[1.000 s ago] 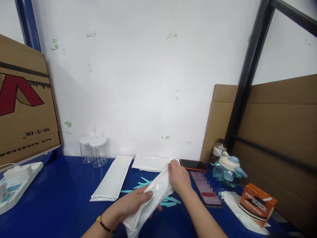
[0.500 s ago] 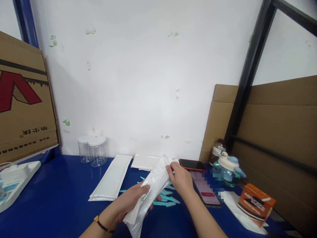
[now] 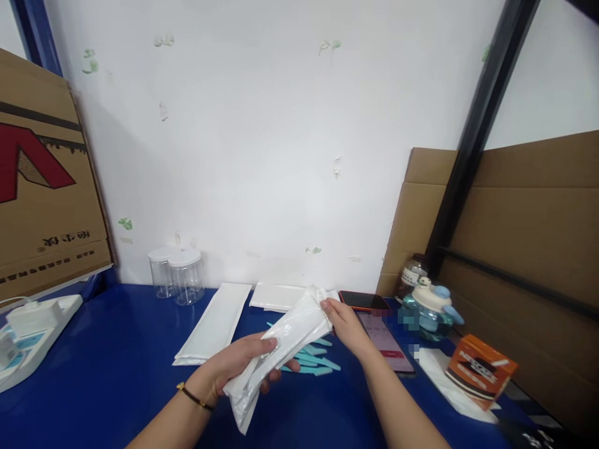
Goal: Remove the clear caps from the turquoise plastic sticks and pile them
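A long white plastic packet [image 3: 292, 330], folded and glossy, is held at a slant between both hands above the table. My left hand [image 3: 248, 362] grips its lower part, thumb on top and fingers underneath. At the packet's upper end, my right hand [image 3: 344, 321] pinches the edge between thumb and fingers. Beneath the packet lie several light-blue plastic sticks [image 3: 316, 360], partly covered by it; they look like eyebrow razors. A long white padded packet [image 3: 215, 324] rests to the left, and another white packet [image 3: 276, 295] lies behind, close to the wall.
Two clear lidded jars [image 3: 187, 280] stand at the back left. A power strip [image 3: 37, 330] sits at the left edge. To the right are two phones [image 3: 388, 343], a teal drinking bottle [image 3: 428, 312], a brown jar [image 3: 412, 277] and an orange box [image 3: 482, 371] on white paper.
The packet looks flatter and more neatly folded, its lower end drawn up a little. Both hands still hold it, and the camera view has shifted slightly.
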`<move>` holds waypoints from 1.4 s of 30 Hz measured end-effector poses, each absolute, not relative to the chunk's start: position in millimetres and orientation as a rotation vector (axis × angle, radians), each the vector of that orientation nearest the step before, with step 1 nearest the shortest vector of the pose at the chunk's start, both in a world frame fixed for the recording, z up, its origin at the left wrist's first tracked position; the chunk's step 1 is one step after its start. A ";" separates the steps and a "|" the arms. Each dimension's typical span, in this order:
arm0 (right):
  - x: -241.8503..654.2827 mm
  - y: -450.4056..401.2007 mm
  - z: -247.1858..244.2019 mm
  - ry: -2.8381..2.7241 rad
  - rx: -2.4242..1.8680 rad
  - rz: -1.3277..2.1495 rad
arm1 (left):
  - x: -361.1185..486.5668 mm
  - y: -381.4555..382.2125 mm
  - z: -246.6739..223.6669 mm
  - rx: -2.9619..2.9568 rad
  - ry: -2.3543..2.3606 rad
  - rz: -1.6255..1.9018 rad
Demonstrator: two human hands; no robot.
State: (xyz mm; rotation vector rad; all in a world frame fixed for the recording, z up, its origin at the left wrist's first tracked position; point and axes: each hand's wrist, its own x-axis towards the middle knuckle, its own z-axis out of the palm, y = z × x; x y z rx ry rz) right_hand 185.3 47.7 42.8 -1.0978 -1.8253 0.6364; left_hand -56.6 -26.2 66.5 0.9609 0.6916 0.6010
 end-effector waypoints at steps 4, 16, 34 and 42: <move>185.8 50.1 38.5 -1.743 -1.106 0.787 | -56.1 -24.3 64.7 0.973 0.684 0.600; 188.9 54.6 34.2 -1.687 -1.050 0.940 | -56.5 -23.6 62.8 0.920 0.703 0.591; 189.2 42.1 47.1 -2.085 -1.255 -0.292 | -54.7 -19.2 56.7 0.542 0.575 0.637; 200.3 52.4 42.5 -1.752 -1.170 0.723 | -60.8 -17.9 52.9 0.785 0.675 0.643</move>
